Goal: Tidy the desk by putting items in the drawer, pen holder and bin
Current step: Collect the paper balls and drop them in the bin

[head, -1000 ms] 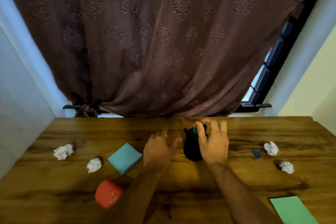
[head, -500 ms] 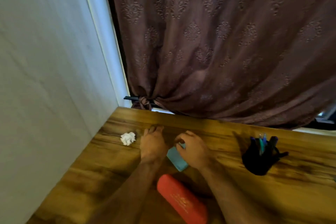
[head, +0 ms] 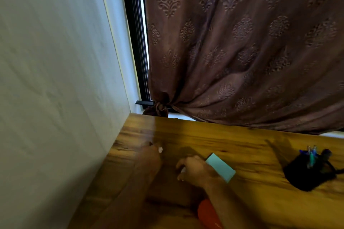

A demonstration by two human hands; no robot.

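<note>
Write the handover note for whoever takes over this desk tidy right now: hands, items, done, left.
Left hand: motion-blurred near the wall, a white paper scrap at its fingertips; grip unclear.
Right hand: fingers curled, something white under them, hold unclear.
Teal notepad lies flat on the desk, beside the right hand.
Red case at the near edge, partly behind the right forearm.
Black pen holder on the right, pens already in it.
Left: bin the paper, stow notepad and case. Drawer and bin out of view.

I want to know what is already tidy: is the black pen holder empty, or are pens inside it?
Not empty. Several pens stick up from the black pen holder, which stands on the desk.
</note>
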